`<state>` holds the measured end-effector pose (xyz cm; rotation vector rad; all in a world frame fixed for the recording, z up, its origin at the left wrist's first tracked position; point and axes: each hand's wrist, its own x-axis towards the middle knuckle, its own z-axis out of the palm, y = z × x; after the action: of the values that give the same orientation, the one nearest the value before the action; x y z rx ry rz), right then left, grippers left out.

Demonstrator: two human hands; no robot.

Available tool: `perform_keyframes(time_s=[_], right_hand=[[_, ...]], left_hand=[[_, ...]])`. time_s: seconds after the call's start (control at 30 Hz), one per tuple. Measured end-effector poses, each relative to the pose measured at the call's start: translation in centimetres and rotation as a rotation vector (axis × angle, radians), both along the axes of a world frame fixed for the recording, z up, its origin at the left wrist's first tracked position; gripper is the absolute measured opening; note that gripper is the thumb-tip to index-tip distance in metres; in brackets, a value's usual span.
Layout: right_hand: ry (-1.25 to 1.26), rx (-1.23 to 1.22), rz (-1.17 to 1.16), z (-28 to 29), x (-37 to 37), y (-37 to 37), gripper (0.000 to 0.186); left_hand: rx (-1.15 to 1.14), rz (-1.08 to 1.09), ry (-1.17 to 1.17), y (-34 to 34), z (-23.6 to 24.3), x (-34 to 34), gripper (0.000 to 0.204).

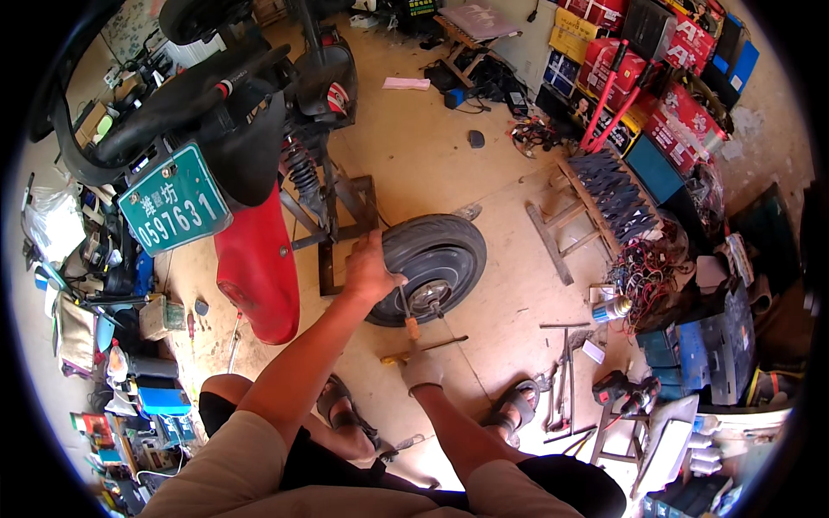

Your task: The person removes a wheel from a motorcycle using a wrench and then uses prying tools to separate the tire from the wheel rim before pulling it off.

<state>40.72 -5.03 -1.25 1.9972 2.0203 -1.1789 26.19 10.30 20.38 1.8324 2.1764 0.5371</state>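
Observation:
A wheel with a black tyre (pixel 473 250) and a dark hub stands on the floor in front of me, beside the raised rear of a motorbike. My left hand (pixel 371 272) is bare and grips the tyre's left side, thumb reaching over toward the rim. In my right hand (pixel 421 371), which wears a pale glove, is a screwdriver (pixel 412 329) with an orange handle. Its shaft points up at the rim near my left thumb; the tip's exact contact cannot be made out. Close to the glove, a thin dark rod (pixel 447 343) with a yellowish end lies crosswise.
At left stands the motorbike with a red rear fender (pixel 259 268) and green plate (pixel 175 199). Hand tools (pixel 566 380) lie right of my sandalled feet, near a stool with a power drill (pixel 639 395). Stacked boxes (pixel 686 129) and tangled wires (pixel 643 276) line the right.

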Motion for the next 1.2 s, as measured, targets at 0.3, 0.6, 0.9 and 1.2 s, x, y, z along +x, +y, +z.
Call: perform_keyframes(time_s=[0.3,0.6,0.9,1.2], right_hand=[[-0.129,-0.059,-0.166,-0.9,2.5,-2.7,0.036],[0.001,0.011,-0.845,3.8,9.2,-3.9,0.027],[1.257,0.107,-1.198,10.4,15.6,5.2,0.033],[1.175,-0.078,-1.143,27.7,16.7,2.9,0.037]], left_hand=[[-0.066,0.034,0.052,-1.9,0.8,0.0,0.112],[-0.01,0.052,0.03,-5.8,-1.1,-1.6,0.11],[0.048,0.032,0.066,-7.0,-1.8,-0.5,0.109],[0.018,0.004,0.091,-6.2,-1.1,-2.0,0.106]])
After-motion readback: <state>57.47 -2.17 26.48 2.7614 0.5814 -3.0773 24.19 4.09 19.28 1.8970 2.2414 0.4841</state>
